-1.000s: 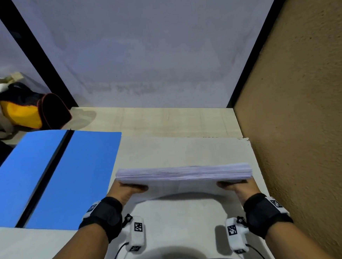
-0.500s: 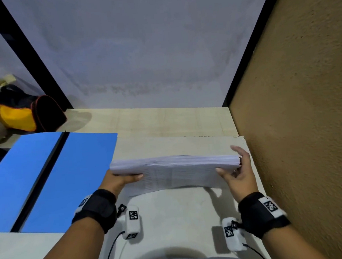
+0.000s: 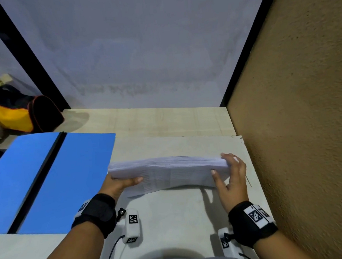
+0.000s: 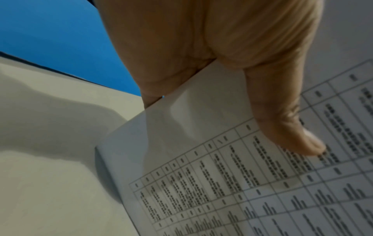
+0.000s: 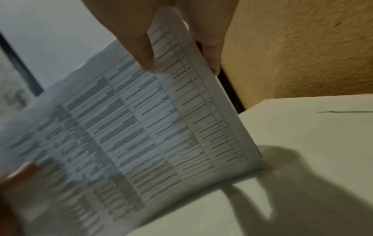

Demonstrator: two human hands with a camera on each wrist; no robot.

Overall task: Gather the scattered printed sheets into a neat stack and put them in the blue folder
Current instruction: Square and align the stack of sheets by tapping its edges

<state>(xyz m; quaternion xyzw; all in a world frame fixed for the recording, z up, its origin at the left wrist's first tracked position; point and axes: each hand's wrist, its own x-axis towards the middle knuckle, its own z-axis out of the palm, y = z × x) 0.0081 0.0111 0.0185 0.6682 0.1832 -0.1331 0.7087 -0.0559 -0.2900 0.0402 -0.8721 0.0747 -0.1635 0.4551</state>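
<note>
The stack of printed sheets (image 3: 169, 170) stands on its long edge on the white board (image 3: 172, 220), leaning with its printed face towards me. My left hand (image 3: 117, 185) grips its left end, thumb (image 4: 282, 119) lying flat across the table print of the stack (image 4: 222, 183). My right hand (image 3: 232, 177) pinches the right end, thumb in front and fingers (image 5: 139, 39) behind the stack (image 5: 141, 119). The blue folder (image 3: 68, 183) lies open and flat at the left, its near flap touching the stack's left corner region.
A black and yellow bag (image 3: 17, 115) sits at the back left. A rough brown wall (image 3: 297, 120) stands close on the right, a grey panel (image 3: 140, 50) at the back. A strip of wooden tabletop (image 3: 155, 122) lies beyond the board.
The stack went from lying level between my hands to standing tilted on its edge. My right hand turned upright, fingers now wrapping behind the right end.
</note>
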